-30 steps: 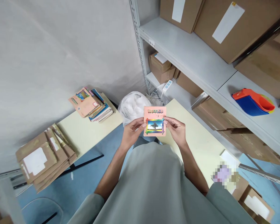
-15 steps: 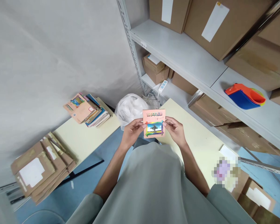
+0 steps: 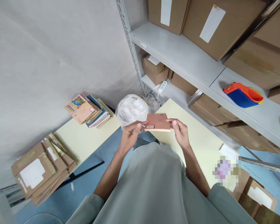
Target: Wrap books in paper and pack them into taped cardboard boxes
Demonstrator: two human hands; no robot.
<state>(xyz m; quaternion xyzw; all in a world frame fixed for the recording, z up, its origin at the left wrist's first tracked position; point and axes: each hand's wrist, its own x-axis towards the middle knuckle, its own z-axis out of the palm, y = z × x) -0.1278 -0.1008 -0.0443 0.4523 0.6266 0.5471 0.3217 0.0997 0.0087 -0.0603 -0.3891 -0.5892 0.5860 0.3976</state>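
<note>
A small pinkish book [image 3: 157, 121] is held up in front of my body, tilted, its back cover with a barcode and a red-outlined box facing up. My left hand [image 3: 131, 133] pinches the book's left edge, fingertips under it and thumb raised near the corner. At the opposite edge my right hand [image 3: 180, 132] grips it, the fingers partly hidden. Below the book lie the gap between two tables and the corner of the right-hand pale table [image 3: 193, 140].
On the left table [image 3: 93, 138] are a stack of books [image 3: 84, 112] and flattened cardboard boxes [image 3: 44, 165]. A white plastic bag [image 3: 132, 109] bulges between the tables. Shelves hold cartons [image 3: 205, 28], a power strip [image 3: 162, 86] and an orange-and-blue object [image 3: 244, 95]. Open boxes [image 3: 254, 196] sit lower right.
The book has been turned over: its front cover with a tree picture faced me before, and its back cover shows now. Both hands have shifted slightly with it.
</note>
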